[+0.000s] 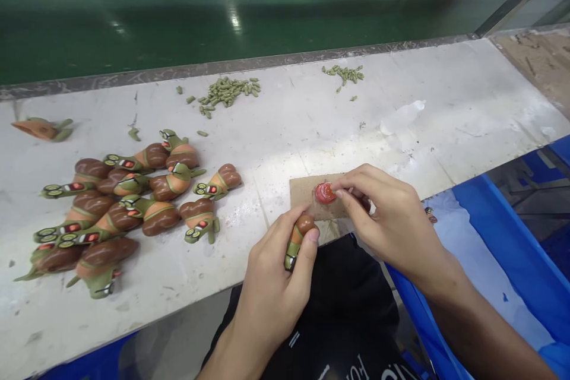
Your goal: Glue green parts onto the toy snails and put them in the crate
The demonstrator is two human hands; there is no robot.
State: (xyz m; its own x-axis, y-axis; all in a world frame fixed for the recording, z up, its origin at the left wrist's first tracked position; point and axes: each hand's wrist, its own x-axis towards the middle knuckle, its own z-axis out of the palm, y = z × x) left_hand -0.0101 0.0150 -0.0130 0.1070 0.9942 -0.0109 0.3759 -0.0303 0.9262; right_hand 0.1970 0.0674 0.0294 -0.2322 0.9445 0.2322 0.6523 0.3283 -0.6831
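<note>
My left hand [280, 273] is closed around a small toy figure [294, 240] with a brown rounded end, an orange band and a green part. My right hand [378, 208] pinches thumb and forefinger together at the right edge of a glossy red blob [324, 192]. A small orange-red bit shows at those fingertips, too small to name. The blob lies on a piece of cardboard [300, 190] at the table's front edge. Left of my hands lies a group of similar figures [160, 218], brown, orange and green, with yellow-rimmed glasses and red mouths.
Small green pellet-like pieces lie in a larger pile [227, 92] and a smaller pile [345, 74] toward the back of the white table [276, 130]. A crumpled white piece [403, 117] lies to the right. Below right stands a blue bin [512, 243] with a pale liner. A green surface [178, 18] runs behind.
</note>
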